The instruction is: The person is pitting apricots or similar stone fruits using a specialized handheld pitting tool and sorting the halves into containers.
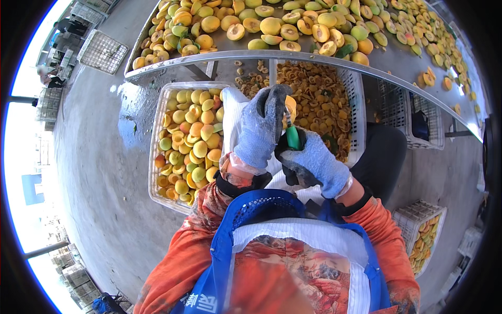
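Note:
In a blue-grey work glove, my left hand is closed around a yellow-orange apricot, of which only a part shows past the fingers. My right hand, gloved alike, grips the green handle of a small tool. The tool's short metal end points up against the apricot; its exact shape is too small to tell. Both hands are close together over my lap. A white crate full of whole and halved apricots stands to the left of them. Behind the hands, a crate of pitted-looking brownish fruit pieces sits partly under the table.
Across the top runs a metal table with many halved apricots on it. More white crates stand under its right side, at lower right and at far left. Wet patches mark the concrete floor.

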`<state>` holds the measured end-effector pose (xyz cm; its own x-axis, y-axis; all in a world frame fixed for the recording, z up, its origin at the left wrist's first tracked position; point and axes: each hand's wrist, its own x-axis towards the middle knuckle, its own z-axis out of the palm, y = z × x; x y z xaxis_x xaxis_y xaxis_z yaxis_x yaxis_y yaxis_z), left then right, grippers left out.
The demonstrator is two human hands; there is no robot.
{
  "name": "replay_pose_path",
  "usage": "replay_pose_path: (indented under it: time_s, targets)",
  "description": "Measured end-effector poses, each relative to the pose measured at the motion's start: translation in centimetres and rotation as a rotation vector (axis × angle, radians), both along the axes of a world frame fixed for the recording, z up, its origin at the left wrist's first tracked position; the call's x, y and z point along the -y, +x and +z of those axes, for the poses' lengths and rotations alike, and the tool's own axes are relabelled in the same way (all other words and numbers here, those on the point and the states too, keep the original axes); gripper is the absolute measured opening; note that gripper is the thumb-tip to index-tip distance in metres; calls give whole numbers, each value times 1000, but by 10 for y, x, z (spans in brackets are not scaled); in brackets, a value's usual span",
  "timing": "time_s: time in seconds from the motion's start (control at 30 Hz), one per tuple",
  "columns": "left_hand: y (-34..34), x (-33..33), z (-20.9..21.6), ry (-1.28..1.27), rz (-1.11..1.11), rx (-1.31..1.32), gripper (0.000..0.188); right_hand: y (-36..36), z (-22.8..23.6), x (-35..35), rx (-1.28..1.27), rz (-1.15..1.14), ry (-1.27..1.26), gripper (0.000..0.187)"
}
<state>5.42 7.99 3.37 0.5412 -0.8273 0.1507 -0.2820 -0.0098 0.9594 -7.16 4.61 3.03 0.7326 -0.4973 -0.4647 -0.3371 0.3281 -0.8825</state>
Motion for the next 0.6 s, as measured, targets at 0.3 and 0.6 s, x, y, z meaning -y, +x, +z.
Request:
replay_pose_path:
  time_s: [0.3, 0.6]
  targets:
    - [29, 22, -6, 60, -295, 273, 22, -6, 10, 4, 160, -9, 411, 25]
    - [21, 36, -15, 267, -301, 183, 29, -23, 6, 10, 309, -47, 648, 27]
